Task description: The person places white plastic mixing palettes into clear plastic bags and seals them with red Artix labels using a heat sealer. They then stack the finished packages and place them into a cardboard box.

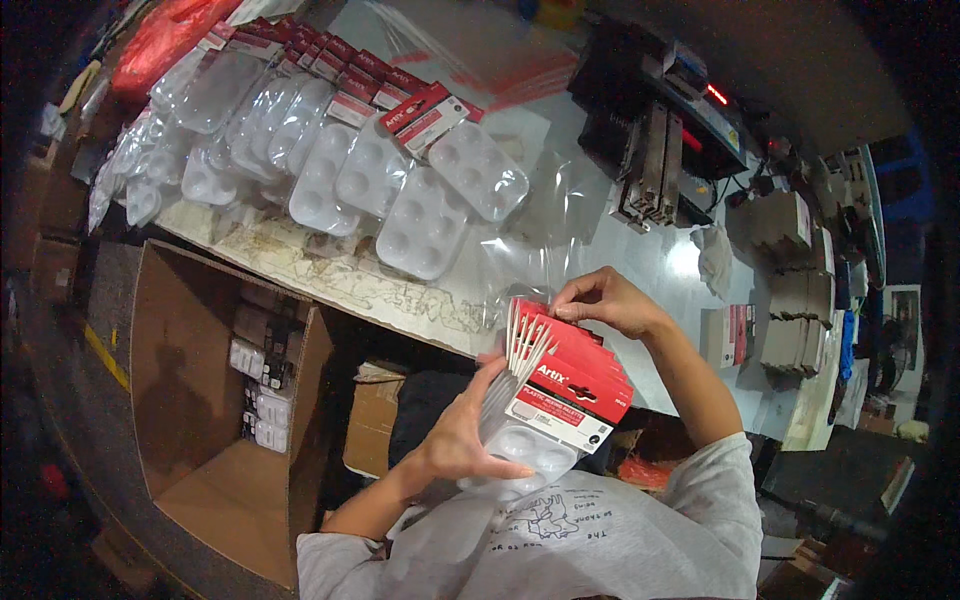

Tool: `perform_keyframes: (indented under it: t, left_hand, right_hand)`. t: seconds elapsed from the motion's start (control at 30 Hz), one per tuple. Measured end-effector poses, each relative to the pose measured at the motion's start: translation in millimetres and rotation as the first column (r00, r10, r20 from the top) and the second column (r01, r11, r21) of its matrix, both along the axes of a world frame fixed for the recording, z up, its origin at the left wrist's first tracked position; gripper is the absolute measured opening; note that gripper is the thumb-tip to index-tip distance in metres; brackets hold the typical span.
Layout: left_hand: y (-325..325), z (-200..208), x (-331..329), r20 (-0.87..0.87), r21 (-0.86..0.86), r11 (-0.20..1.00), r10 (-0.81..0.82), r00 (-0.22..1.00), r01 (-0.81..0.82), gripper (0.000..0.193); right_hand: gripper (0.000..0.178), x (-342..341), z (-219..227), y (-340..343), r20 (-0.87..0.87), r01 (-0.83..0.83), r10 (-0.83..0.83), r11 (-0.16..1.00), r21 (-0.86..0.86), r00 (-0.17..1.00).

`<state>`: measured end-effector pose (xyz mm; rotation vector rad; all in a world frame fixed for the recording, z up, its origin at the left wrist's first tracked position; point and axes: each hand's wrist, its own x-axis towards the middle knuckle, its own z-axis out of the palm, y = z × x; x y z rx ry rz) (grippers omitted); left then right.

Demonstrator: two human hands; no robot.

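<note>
My left hand grips a fanned stack of packaged white plastic paint palettes close to my body, thumb across the front one. Red and white header cards top the packs, their edges spread apart. My right hand is closed, thumb and fingertips pinched at the far edge of those cards. Just beyond the stack, clear plastic film lies on the worktable. Several more palettes in clear bags with red header cards overlap across the table's left part.
A dark sealing machine with a lit red display stands at the table's back right. Stacked cards line the right end. An open cardboard box with small packs inside sits below the table's left edge. Red plastic lies at the far left.
</note>
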<state>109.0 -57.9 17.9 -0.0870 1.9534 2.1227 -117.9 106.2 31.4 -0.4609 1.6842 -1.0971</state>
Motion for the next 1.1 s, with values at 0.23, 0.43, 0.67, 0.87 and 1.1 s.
perform_keyframes:
  t: [0.23, 0.43, 0.67, 0.87, 1.1]
  left_hand:
    - [5.5, -3.4, -0.5, 0.125, 0.070, 0.990, 0.117, 0.985, -0.126, 0.122]
    - [19.7, 3.4, -1.6, -0.178, -0.223, 0.947, 0.195, 0.965, -0.232, 0.115]
    - [16.0, 8.7, -4.6, -0.311, -0.501, 0.848, 0.007, 0.950, -0.171, 0.106]
    - [17.6, 8.2, 0.5, -0.295, -0.555, 0.817, -0.017, 0.955, -0.157, 0.110]
    - [16.6, 4.4, 0.1, -0.131, -0.529, 0.845, 0.011, 0.991, -0.079, 0.100]
  right_hand:
    - [0.023, 36.0, 68.5, -1.1, -0.491, 0.047, 0.065, 0.976, 0.213, 0.869]
    - [0.011, 90.4, 26.4, -13.9, -0.813, 0.137, 0.121, 0.961, 0.239, 0.570]
    - [0.016, 83.4, 0.7, -17.9, -0.862, -0.080, -0.336, 0.917, -0.392, 0.379]
    - [0.018, 88.8, 3.5, -0.7, -0.613, -0.074, -0.301, 0.857, -0.509, 0.731]
    - [0.020, 105.4, 15.4, 25.2, -0.789, -0.330, -0.095, 0.873, -0.359, 0.607]
